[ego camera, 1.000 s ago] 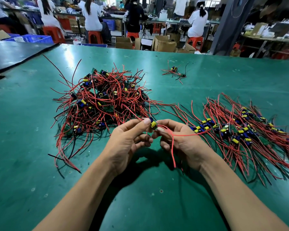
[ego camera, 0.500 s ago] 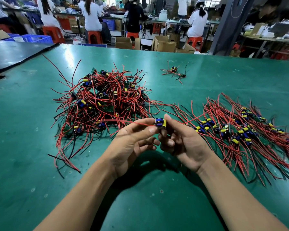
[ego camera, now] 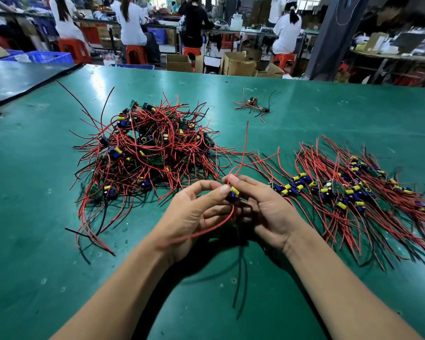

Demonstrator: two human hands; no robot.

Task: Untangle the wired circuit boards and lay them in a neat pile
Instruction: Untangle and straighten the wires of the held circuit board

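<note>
Green bench (ego camera: 329, 106) carries a tangle (ego camera: 145, 153) at left and a pile (ego camera: 349, 190) at right; between them, fingers of left hand (ego camera: 189, 217) and right hand (ego camera: 268, 209) pinch one board (ego camera: 233, 193); workers (ego camera: 130, 20) on red stools (ego camera: 135, 54) sit behind

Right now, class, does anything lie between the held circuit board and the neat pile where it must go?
Nothing visible does. The left hand and right hand pinch the circuit board; the neat pile lies just beyond the right hand.
</note>
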